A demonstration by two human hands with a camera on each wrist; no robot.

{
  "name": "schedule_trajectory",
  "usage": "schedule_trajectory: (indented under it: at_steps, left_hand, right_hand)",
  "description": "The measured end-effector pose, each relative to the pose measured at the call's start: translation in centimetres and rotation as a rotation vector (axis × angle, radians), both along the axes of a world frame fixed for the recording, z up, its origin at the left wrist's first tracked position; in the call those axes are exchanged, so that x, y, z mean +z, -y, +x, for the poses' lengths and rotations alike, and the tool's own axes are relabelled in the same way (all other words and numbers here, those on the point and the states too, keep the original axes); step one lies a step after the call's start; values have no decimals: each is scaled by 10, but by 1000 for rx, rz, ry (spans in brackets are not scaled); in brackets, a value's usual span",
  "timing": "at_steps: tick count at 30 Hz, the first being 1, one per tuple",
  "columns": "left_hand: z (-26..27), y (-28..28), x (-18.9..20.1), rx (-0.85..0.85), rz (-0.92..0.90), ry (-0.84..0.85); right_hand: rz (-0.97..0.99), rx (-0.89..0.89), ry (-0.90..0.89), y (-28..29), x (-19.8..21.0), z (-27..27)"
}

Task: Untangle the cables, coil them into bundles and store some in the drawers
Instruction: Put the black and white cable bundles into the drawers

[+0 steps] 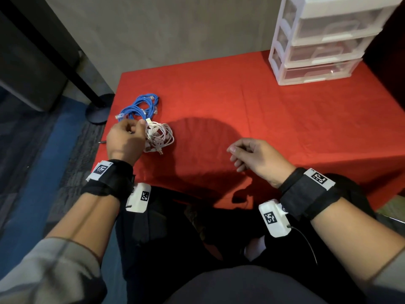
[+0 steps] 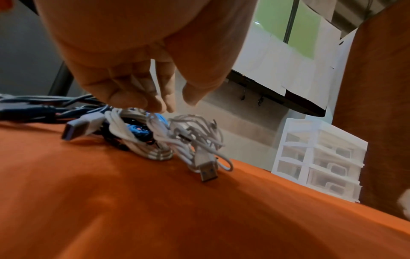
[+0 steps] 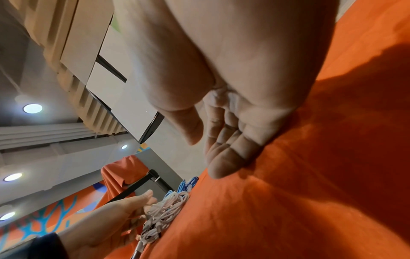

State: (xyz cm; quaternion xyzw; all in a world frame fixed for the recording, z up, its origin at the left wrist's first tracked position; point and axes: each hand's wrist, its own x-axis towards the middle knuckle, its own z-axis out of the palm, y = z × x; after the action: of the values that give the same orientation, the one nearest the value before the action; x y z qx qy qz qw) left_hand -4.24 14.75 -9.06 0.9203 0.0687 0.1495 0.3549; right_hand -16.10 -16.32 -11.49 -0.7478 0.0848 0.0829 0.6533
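Both hands hover over the red cloth [image 1: 252, 102]: the right hand [image 1: 254, 157] loosely curled, holding nothing; the left hand [image 1: 126, 137], fingers relaxed, just above the tangled white cables [image 1: 160, 136] beside blue cables [image 1: 140, 106]

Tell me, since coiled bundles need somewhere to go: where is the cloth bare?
The red cloth is bare between the cable tangle and the drawer unit, and ahead of the right hand. It is crowded at the near-left corner, where the left hand reaches the tangle.
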Motion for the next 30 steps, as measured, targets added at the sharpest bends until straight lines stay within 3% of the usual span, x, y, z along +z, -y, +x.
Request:
schedule_trajectory:
  at_steps: [3, 7, 11, 15, 18, 21, 24, 30]
  left_hand:
    - [2, 12, 10, -73, 36, 128]
    - [15, 65, 38, -148, -81, 190]
    - [24, 159, 84, -429, -212, 278]
    - [41, 253, 122, -717, -292, 361]
    - [54, 307, 137, -829, -137, 421]
    - [70, 346, 138, -907, 211, 405]
    - [79, 366, 131, -961, 521, 318]
    - [81, 375, 127, -879, 596, 290]
  right_hand:
    - [30, 30, -5, 3, 3, 0]
    - [120, -4, -60, 17, 13, 6]
    - [254, -122, -62, 66, 34, 23]
    - [399, -355, -31, 138, 52, 44]
    - [566, -523, -40, 180, 48, 61]
    - [649, -657, -43, 201, 38, 79]
    - [704, -679, -23, 205, 32, 96]
    - [824, -681, -3, 206, 33, 121]
